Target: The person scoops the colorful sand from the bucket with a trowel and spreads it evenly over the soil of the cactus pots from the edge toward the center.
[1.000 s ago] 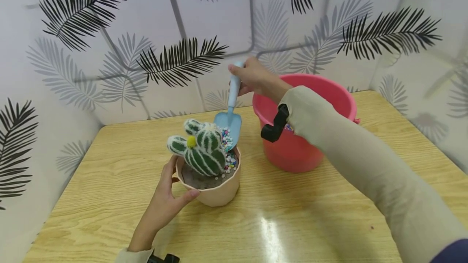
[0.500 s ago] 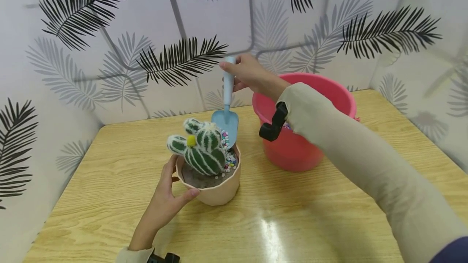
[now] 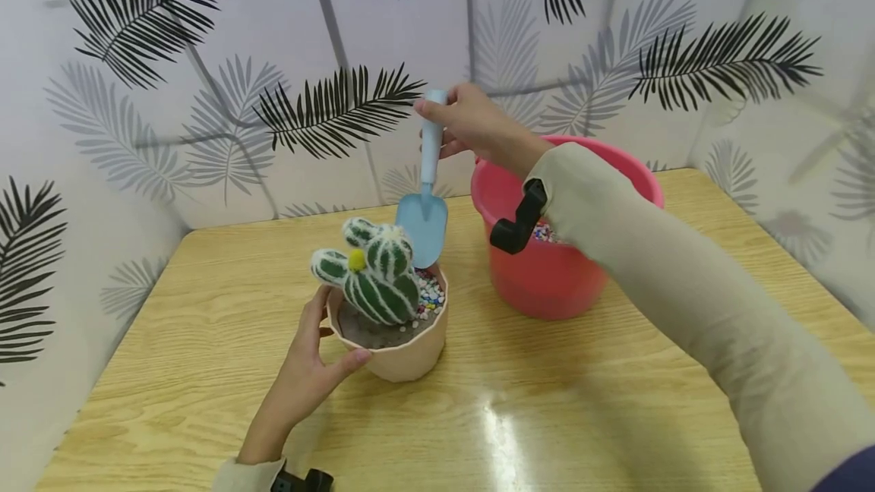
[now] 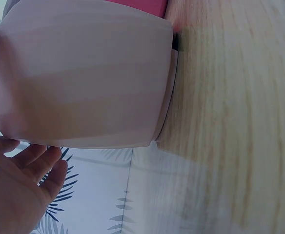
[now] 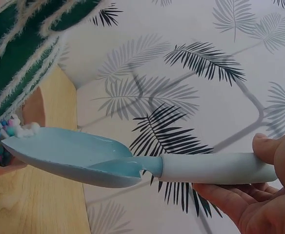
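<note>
A peach-coloured flower pot [image 3: 409, 363] stands on the table with a fuzzy green-and-white cactus [image 3: 383, 291] in grey soil. Colourful pebbles [image 3: 431, 296] lie on the soil at the cactus's right side. My left hand [image 3: 307, 378] holds the pot's near left side, thumb at the rim and fingers round the far side. In my right hand [image 3: 472, 124] is a light blue trowel [image 3: 422, 228], gripped by its pale handle. The trowel tilts down, its tip at the pot's rim close over the pebbles. In the right wrist view the blade [image 5: 79, 153] is bare except for white pebbles at the tip.
A pink-red bucket [image 3: 547, 287] stands right of the pot, with more colourful pebbles [image 3: 544, 232] inside; my right forearm passes over it. The wooden table [image 3: 205, 340] meets a leaf-patterned wall [image 3: 410, 36] close behind.
Pebbles have slid off the trowel into the pot, leaving its blade nearly bare. My right hand has risen slightly with the trowel. My left hand keeps its hold on the pot.
</note>
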A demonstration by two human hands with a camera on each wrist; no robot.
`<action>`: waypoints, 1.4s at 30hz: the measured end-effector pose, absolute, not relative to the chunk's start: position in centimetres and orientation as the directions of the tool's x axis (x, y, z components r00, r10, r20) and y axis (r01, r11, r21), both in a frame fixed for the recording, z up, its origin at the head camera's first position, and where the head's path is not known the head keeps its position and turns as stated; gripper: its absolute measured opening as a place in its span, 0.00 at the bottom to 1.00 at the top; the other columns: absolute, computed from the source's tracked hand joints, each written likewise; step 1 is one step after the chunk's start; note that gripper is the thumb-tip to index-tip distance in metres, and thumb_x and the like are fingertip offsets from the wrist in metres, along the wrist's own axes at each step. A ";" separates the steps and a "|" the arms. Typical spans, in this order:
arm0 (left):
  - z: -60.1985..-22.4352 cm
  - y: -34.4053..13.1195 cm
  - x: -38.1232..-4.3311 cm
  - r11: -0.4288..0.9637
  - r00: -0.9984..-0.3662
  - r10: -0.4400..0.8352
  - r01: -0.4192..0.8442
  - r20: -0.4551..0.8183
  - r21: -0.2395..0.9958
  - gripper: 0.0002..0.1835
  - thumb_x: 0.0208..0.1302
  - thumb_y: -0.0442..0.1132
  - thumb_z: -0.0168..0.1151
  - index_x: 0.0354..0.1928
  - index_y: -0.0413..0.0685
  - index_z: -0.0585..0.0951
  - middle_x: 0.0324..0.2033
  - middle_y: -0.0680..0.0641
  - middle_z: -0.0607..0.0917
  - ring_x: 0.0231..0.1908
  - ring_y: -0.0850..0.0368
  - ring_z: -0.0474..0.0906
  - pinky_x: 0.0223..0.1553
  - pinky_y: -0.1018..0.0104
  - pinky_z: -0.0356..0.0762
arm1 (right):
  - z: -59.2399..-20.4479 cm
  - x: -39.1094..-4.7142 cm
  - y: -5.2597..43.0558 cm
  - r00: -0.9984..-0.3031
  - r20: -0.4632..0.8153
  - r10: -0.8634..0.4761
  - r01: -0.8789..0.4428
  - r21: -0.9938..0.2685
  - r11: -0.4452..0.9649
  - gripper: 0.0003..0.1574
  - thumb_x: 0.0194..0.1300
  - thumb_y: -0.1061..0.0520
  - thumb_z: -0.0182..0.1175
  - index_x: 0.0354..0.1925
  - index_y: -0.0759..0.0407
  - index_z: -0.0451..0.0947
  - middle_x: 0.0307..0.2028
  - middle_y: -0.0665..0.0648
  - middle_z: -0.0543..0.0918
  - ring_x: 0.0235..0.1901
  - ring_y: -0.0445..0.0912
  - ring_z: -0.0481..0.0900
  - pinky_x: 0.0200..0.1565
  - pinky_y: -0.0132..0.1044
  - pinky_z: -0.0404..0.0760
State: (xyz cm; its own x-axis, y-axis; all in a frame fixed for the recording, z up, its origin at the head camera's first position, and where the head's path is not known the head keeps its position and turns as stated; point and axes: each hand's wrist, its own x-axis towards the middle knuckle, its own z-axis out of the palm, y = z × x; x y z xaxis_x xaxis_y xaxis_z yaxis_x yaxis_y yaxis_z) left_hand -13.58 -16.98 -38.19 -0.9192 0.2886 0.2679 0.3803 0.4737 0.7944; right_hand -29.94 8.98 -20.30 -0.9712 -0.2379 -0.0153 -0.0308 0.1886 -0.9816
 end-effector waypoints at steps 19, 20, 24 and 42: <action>-38.1 -17.0 -13.7 0.481 -0.916 0.287 0.390 0.280 0.785 0.51 0.60 0.41 0.65 0.76 0.53 0.42 0.71 0.37 0.53 0.64 0.43 0.59 0.55 0.41 0.65 | -20.0 -29.5 8.1 -0.962 0.000 -0.271 -0.048 -0.984 0.172 0.15 0.70 0.54 0.54 0.44 0.61 0.60 0.39 0.61 0.75 0.33 0.49 0.83 0.39 0.43 0.85; -38.1 -17.0 -13.7 0.482 -0.917 0.285 0.389 0.279 0.785 0.51 0.60 0.41 0.65 0.76 0.53 0.42 0.71 0.37 0.53 0.63 0.43 0.60 0.55 0.41 0.65 | -20.1 -29.4 8.0 -0.958 -0.006 -0.287 -0.046 -0.984 0.172 0.15 0.70 0.54 0.54 0.44 0.62 0.60 0.39 0.61 0.75 0.33 0.49 0.83 0.40 0.43 0.85; -38.1 -17.0 -13.7 0.482 -0.919 0.284 0.384 0.274 0.787 0.51 0.60 0.41 0.65 0.76 0.53 0.41 0.71 0.37 0.52 0.63 0.43 0.60 0.55 0.40 0.64 | -20.7 -29.3 7.6 -0.953 -0.019 -0.302 -0.047 -0.977 0.210 0.17 0.69 0.55 0.55 0.47 0.64 0.61 0.41 0.62 0.76 0.37 0.51 0.84 0.41 0.44 0.84; -37.8 -16.7 -13.5 0.495 -0.924 0.289 0.369 0.251 0.787 0.50 0.60 0.40 0.65 0.75 0.52 0.42 0.71 0.38 0.53 0.62 0.44 0.60 0.55 0.42 0.65 | -21.1 -29.1 8.2 -0.960 0.044 -0.278 -0.108 -0.970 0.219 0.20 0.70 0.56 0.54 0.53 0.68 0.65 0.42 0.65 0.77 0.41 0.55 0.82 0.38 0.44 0.85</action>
